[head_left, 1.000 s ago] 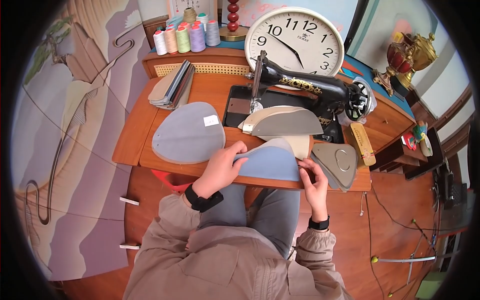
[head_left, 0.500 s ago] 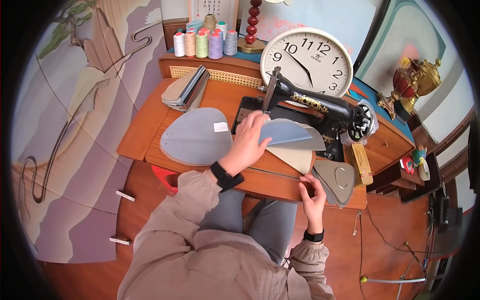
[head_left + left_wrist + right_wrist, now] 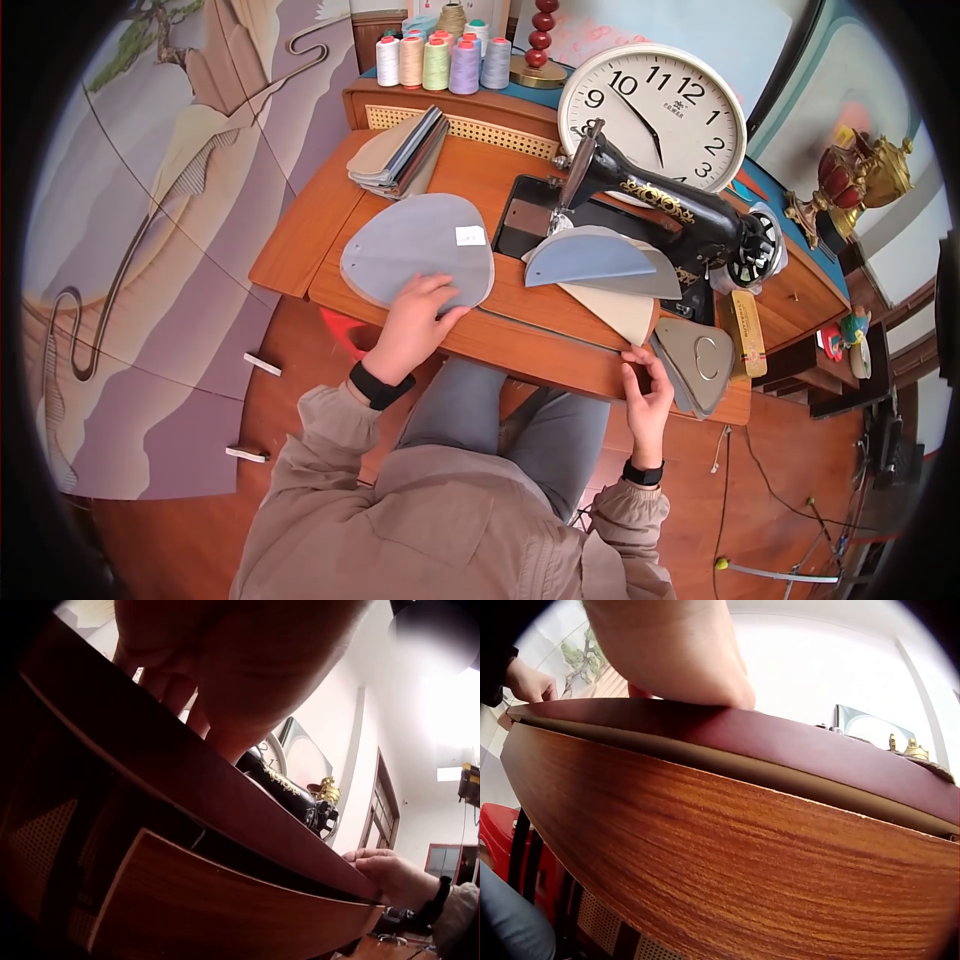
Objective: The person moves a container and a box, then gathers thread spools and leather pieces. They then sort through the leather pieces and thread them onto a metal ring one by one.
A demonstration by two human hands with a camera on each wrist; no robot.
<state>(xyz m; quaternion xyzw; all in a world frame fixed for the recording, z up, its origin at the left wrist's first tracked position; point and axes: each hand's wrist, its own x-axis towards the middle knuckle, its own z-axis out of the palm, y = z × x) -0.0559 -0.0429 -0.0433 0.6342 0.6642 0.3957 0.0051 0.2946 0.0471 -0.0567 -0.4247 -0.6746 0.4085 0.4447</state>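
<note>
My left hand (image 3: 415,318) has its fingertips on the front part of a rounded grey-blue sheet (image 3: 415,240) with a small white label. The thumb lies beside its edge. In the left wrist view the palm hides those fingertips. My right hand (image 3: 650,395) rests at the table's front edge with loosely bent fingers and holds nothing. Just right of it lie dark grey cut pieces (image 3: 700,350) with a thin metal ring on top. A blue half-round piece (image 3: 590,262) lies over grey and cream pieces (image 3: 622,312) in front of the sewing machine.
A black sewing machine (image 3: 650,190) stands at the back right, before a large round clock (image 3: 665,120). Thread spools (image 3: 436,65) line the back shelf. A stack of cut pieces (image 3: 395,155) sits back left. A yellow tin (image 3: 746,330) lies near the right edge.
The blue piece went from the front edge to the pile by the machine. My left hand let go of it and came back left onto the grey-blue sheet. My right hand stayed at the edge.
</note>
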